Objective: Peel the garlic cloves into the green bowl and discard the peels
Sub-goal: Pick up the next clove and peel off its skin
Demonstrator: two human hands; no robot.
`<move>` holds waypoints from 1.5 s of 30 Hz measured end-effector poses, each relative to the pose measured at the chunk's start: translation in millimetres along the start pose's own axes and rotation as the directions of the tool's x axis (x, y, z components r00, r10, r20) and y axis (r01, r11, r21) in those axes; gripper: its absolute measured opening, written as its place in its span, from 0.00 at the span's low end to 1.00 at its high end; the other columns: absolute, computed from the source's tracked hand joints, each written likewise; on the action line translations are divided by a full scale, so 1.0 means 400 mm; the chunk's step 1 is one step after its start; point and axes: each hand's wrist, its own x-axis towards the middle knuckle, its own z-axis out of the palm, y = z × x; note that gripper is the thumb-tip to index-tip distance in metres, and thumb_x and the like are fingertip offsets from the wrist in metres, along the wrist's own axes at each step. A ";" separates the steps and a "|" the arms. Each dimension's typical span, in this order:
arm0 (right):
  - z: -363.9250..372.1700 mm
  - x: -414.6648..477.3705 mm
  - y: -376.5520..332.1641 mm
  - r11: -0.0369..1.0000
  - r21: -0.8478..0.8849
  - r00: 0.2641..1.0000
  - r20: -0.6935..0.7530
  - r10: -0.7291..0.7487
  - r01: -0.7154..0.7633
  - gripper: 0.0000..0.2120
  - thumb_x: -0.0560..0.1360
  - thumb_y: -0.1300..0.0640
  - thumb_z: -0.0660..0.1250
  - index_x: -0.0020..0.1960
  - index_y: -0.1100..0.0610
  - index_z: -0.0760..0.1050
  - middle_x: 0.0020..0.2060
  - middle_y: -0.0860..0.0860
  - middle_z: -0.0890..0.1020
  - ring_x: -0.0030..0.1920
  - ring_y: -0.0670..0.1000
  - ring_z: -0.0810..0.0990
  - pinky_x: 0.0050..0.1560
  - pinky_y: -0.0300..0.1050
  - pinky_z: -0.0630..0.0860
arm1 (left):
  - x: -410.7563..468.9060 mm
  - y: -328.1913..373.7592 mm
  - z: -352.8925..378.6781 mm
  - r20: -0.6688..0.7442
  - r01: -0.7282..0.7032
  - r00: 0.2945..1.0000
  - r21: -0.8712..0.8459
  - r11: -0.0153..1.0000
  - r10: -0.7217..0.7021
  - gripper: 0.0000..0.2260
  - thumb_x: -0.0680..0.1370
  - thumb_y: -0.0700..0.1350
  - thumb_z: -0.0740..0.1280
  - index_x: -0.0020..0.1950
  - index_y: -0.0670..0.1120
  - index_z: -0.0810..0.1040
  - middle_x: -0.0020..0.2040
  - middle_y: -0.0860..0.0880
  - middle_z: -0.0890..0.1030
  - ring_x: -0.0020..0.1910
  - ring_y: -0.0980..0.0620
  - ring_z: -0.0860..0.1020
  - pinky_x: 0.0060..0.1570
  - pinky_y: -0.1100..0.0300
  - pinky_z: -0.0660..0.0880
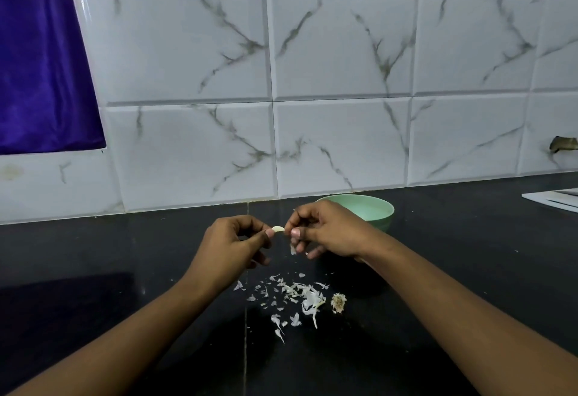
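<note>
Person's left hand and right hand bare; forearms bare down to the frame edge. Fingernails short, plain, pale.

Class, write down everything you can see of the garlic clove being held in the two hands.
The garlic clove is small, pale cream, curved and smooth-looking, seemingly mostly bare of skin. It lies roughly level in the air above the dark counter, left of the green bowl. The left hand pinches one end, the right hand the other, so only its middle shows.
</note>
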 end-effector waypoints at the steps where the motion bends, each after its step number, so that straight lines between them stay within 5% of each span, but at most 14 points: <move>1: 0.000 -0.001 -0.002 1.000 0.008 1.000 0.011 0.008 -0.008 0.10 0.79 0.66 0.60 0.45 0.54 0.76 0.37 0.50 0.80 0.37 0.45 0.80 0.39 0.42 0.79 | 0.001 -0.001 0.000 0.000 0.006 1.000 -0.003 1.000 -0.006 0.05 0.76 0.42 0.69 0.41 0.45 0.81 0.36 0.47 0.82 0.32 0.46 0.83 0.31 0.60 0.75; 6: -0.002 -0.006 -0.002 0.998 0.044 0.996 0.082 0.042 -0.046 0.06 0.80 0.59 0.60 0.52 0.53 0.76 0.41 0.49 0.83 0.40 0.46 0.81 0.37 0.40 0.77 | 0.003 -0.004 0.000 0.004 0.013 1.000 -0.005 1.000 -0.013 0.05 0.76 0.41 0.69 0.41 0.45 0.81 0.37 0.47 0.82 0.32 0.46 0.83 0.32 0.58 0.75; 11: -0.004 0.001 0.003 0.994 0.109 0.998 -0.055 -0.014 0.020 0.05 0.74 0.59 0.70 0.40 0.58 0.80 0.30 0.50 0.82 0.27 0.46 0.78 0.34 0.40 0.74 | 0.004 -0.004 -0.002 -0.009 -0.020 1.000 0.003 1.000 0.020 0.04 0.75 0.43 0.70 0.41 0.45 0.81 0.36 0.47 0.82 0.32 0.47 0.83 0.32 0.59 0.76; 17: -0.027 -0.010 0.001 0.980 0.188 0.995 0.093 0.047 -0.064 0.08 0.71 0.66 0.72 0.48 0.58 0.82 0.40 0.46 0.82 0.37 0.42 0.81 0.35 0.40 0.79 | 0.006 -0.003 -0.008 -0.035 -0.025 0.999 -0.051 0.998 0.023 0.03 0.75 0.42 0.71 0.43 0.44 0.82 0.38 0.46 0.82 0.32 0.47 0.83 0.35 0.57 0.77; 20: -0.022 -0.011 -0.001 0.976 0.206 0.997 0.057 0.053 -0.063 0.01 0.72 0.60 0.71 0.43 0.57 0.80 0.37 0.48 0.82 0.38 0.45 0.81 0.35 0.42 0.79 | 0.005 -0.001 -0.009 -0.045 -0.037 0.998 -0.075 0.997 0.034 0.02 0.73 0.43 0.72 0.42 0.45 0.82 0.37 0.47 0.83 0.33 0.47 0.84 0.35 0.57 0.77; 22: -0.014 -0.007 0.001 0.970 0.240 0.999 -0.005 0.042 -0.040 0.04 0.71 0.59 0.72 0.40 0.57 0.78 0.37 0.50 0.82 0.37 0.47 0.81 0.35 0.42 0.79 | 0.004 0.001 -0.007 -0.052 -0.046 0.998 -0.088 0.995 0.042 0.02 0.73 0.43 0.72 0.42 0.45 0.82 0.36 0.47 0.83 0.33 0.47 0.84 0.35 0.58 0.77; 26: -0.001 -0.003 0.002 0.934 0.357 0.999 -0.021 -0.028 0.033 0.11 0.70 0.65 0.73 0.49 0.57 0.76 0.41 0.51 0.81 0.39 0.50 0.83 0.34 0.44 0.80 | 0.000 0.004 -0.005 -0.051 -0.070 0.997 -0.098 0.993 0.065 0.02 0.72 0.42 0.73 0.42 0.45 0.82 0.35 0.45 0.84 0.33 0.47 0.84 0.35 0.57 0.78; 40: 0.016 0.005 0.002 0.966 0.205 0.986 -0.078 -0.144 0.157 0.02 0.75 0.60 0.68 0.45 0.54 0.76 0.33 0.46 0.80 0.37 0.47 0.81 0.35 0.44 0.79 | -0.001 0.007 0.002 -0.017 -0.012 1.000 -0.200 0.980 0.009 0.05 0.76 0.39 0.68 0.41 0.44 0.80 0.33 0.49 0.82 0.32 0.48 0.82 0.35 0.58 0.76; 45: 0.023 0.003 -0.003 0.958 -0.080 0.934 -0.213 -0.287 0.276 0.05 0.75 0.59 0.69 0.43 0.50 0.75 0.33 0.46 0.79 0.34 0.48 0.82 0.32 0.44 0.78 | 0.001 0.010 0.003 -0.104 0.008 0.994 -0.202 0.979 -0.029 0.07 0.77 0.40 0.67 0.38 0.44 0.78 0.34 0.46 0.79 0.32 0.46 0.83 0.34 0.58 0.74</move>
